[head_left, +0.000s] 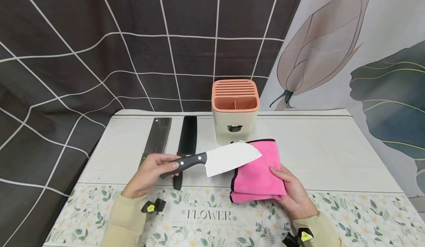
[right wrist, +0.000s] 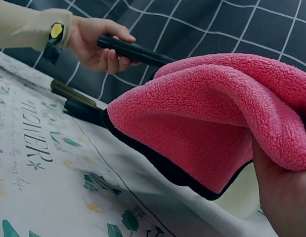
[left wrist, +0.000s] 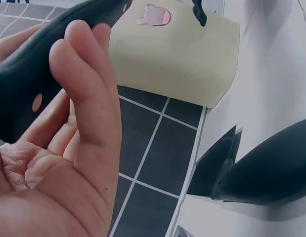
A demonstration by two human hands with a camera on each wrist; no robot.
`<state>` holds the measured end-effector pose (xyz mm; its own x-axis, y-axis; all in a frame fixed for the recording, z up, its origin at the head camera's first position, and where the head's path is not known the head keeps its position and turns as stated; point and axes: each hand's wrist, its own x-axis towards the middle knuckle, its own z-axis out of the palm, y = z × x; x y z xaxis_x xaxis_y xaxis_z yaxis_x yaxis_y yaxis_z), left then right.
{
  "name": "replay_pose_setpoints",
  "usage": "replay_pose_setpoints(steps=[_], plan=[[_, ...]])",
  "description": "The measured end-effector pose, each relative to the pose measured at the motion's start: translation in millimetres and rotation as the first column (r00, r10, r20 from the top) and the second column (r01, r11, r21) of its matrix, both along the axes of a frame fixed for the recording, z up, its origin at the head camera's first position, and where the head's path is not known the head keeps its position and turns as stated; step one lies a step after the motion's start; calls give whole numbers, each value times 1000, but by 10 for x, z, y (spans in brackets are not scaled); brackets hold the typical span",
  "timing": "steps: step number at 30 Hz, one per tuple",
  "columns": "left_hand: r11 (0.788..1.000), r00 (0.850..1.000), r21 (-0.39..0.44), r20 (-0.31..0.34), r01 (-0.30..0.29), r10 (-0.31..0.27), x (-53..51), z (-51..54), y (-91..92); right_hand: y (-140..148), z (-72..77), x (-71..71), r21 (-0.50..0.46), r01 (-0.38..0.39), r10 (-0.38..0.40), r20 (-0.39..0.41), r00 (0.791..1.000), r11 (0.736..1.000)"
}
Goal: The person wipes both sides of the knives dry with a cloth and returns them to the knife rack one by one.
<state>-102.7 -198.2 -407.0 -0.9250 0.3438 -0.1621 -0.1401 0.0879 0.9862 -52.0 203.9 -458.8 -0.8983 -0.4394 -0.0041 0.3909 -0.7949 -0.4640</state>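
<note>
My left hand (head_left: 149, 173) grips the black handle (head_left: 189, 162) of a wide-bladed knife; in the left wrist view the fingers (left wrist: 88, 89) curl round that handle. The blade (head_left: 230, 157) points right, its tip over the upper left part of a folded pink cloth (head_left: 260, 173) with black edging. The right hand (head_left: 295, 195) holds the cloth at its right side, thumb on top. In the right wrist view the cloth (right wrist: 207, 113) hides most of the fingers and the knife's blade.
A cleaver (head_left: 159, 136) and a black-bladed knife (head_left: 188, 136) lie on the table at left, behind my left hand. A cream knife holder (head_left: 232, 127) with an orange slotted top stands at the back. A flower-patterned mat (head_left: 199, 236) covers the table's front.
</note>
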Motion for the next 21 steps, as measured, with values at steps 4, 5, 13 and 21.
replay_pose_setpoints(steps=[4,5,13,21], plan=[[999,999,13,-17,-41,42,-4,8,-11,14,-8,-6,13,4,-4,-7,1000,1000],[998,998,22,-18,-52,52,-3,13,-12,17,-9,-8,14,3,-3,-11,1000,1000],[980,986,117,-14,-162,165,7,81,-31,37,-3,-23,7,-12,12,-41,999,1000],[953,973,213,-35,-215,227,22,176,-104,47,4,-33,-2,-11,11,-48,999,1000]])
